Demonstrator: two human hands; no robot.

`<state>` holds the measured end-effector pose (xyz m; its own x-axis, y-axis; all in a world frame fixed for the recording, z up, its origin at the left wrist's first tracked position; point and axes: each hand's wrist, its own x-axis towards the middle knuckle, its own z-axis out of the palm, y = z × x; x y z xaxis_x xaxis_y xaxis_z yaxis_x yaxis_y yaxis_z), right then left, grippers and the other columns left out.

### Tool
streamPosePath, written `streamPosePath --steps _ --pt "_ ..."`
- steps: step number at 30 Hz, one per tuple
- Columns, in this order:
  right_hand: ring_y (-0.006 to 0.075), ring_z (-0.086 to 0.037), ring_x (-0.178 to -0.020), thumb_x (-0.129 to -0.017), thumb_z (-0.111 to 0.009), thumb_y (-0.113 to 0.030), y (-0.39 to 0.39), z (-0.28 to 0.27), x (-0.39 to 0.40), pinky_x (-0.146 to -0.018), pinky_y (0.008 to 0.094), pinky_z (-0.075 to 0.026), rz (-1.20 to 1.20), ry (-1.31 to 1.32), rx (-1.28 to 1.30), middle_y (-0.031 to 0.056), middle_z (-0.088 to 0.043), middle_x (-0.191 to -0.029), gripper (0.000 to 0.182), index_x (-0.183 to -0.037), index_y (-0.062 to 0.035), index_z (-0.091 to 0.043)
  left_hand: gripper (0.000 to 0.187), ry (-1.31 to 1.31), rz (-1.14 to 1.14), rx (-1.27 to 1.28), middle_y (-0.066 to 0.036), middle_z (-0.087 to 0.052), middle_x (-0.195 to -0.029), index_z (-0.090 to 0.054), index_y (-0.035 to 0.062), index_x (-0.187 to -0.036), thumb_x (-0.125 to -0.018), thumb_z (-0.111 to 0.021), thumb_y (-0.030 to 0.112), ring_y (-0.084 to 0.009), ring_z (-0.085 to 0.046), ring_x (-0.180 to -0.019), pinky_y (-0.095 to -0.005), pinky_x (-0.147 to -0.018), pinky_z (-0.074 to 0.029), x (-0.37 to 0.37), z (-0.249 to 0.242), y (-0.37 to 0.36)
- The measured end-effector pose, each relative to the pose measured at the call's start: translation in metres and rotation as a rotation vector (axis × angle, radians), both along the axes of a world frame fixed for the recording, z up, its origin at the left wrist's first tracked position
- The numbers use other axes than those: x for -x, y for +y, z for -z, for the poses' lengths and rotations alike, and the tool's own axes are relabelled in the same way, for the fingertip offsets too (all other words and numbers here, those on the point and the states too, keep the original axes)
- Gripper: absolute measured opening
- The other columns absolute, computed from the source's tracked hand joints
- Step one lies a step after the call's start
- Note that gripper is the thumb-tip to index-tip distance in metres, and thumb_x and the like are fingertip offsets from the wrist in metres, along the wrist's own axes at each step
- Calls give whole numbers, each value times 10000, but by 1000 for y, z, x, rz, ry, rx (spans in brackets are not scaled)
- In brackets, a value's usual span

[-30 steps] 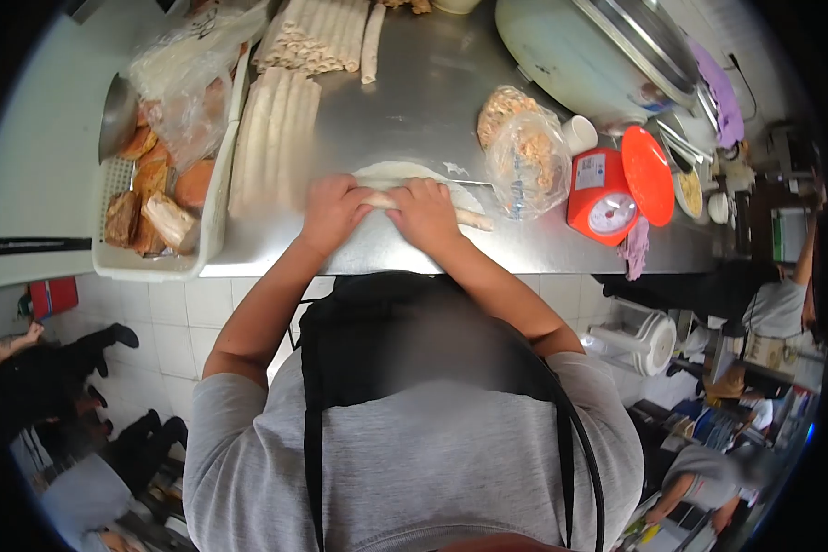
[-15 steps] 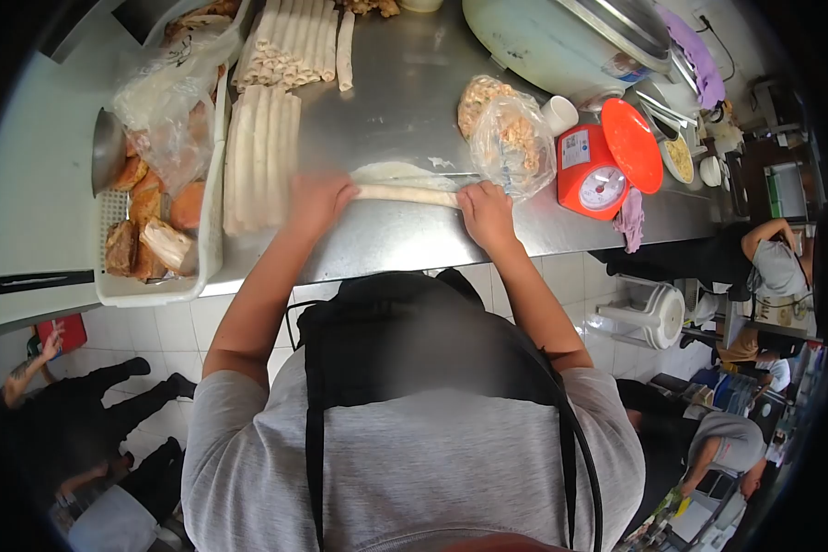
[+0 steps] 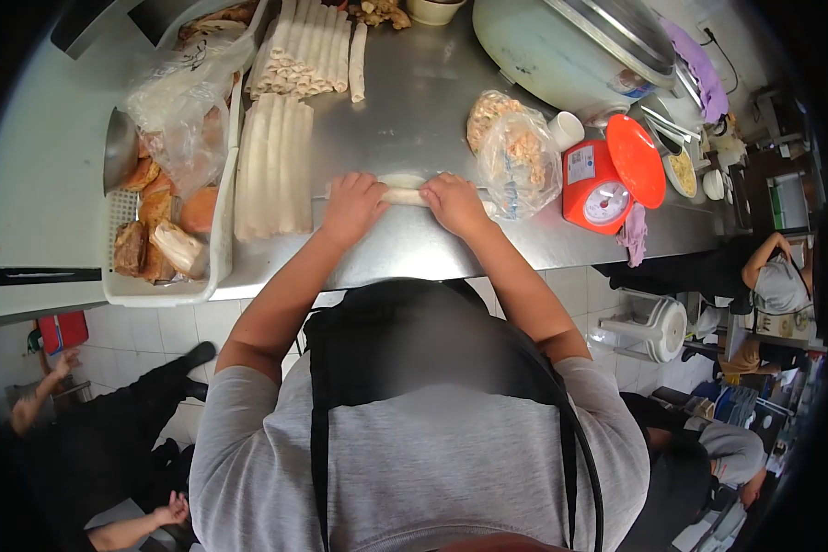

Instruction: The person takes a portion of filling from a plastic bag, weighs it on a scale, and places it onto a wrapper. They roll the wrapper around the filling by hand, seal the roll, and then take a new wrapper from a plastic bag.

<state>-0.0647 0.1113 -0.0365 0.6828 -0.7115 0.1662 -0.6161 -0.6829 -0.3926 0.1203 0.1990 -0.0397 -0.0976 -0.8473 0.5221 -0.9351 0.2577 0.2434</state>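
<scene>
A long, thin pale spring roll [image 3: 403, 196] lies across the steel table near its front edge, and part of its round wrapper [image 3: 399, 180] shows flat just behind it. My left hand [image 3: 354, 204] is closed over the roll's left part, fingers curled down. On its right part, my right hand [image 3: 454, 202] grips it the same way. Both ends are mostly hidden by my hands. To the left sits a row of finished rolls [image 3: 274, 166], with a stacked pile [image 3: 305, 51] behind. A clear plastic bag of chopped filling [image 3: 524, 161] lies right of my right hand.
A red kitchen scale [image 3: 598, 189] and a white cup [image 3: 567, 131] stand at right, near a large covered tub [image 3: 561, 46]. On the left, a white basket [image 3: 221, 248] holds chunks of food and a plastic bag. Other people are around the room.
My hands have come closer together along the roll, the left one moving right. Less of the wrapper now shows behind the roll. A person at lower left has shifted.
</scene>
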Motion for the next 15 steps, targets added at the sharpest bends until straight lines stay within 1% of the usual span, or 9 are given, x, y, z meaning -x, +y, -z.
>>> streamPosePath --steps 2,5,9,12,15 --pt "236 -490 -872 -730 -606 -222 3 -4 -9 -738 376 -381 76 50 104 34 -534 -869 140 -848 -146 -605 156 8 -6 -69 -13 -549 -816 -632 128 -785 -688 -629 249 -189 -487 -823 -357 -729 -348 -4 4 -7" --pt "229 -492 -877 -732 -605 -223 10 -11 -16 -735 375 -380 -35 -92 224 36 -539 -859 138 -846 -147 -612 158 -12 1 -183 2 -550 -808 -634 136 -784 -683 -634 257 -182 -485 -830 -358 -733 -340 -11 0 -18" --pt "230 -502 -876 -736 -602 -229 -3 0 -15 -746 378 -378 -70 -71 67 41 -552 -862 156 -872 -154 -621 175 -23 -15 -313 6 -544 -831 -633 144 -805 -677 -640 262 -177 -477 -849 -358 -744 -333 -15 -8 -26" --pt "231 -511 -874 -744 -596 -228 -16 2 -15 -757 378 -376 -84 -52 -27 39 -560 -870 164 -890 -159 -623 184 -15 -49 -139 -8 -542 -871 -631 144 -858 -686 -630 208 -191 -477 -876 -373 -781 -318 -9 -2 -29" --pt "231 -513 -874 -749 -589 -222 -28 5 -18 -765 376 -373 -92 -16 -86 38 -562 -877 166 -899 -159 -622 198 56 37 -117 -13 -532 -880 -630 145 -869 -681 -635 206 -198 -472 -887 -361 -793 -320 -3 4 -29"
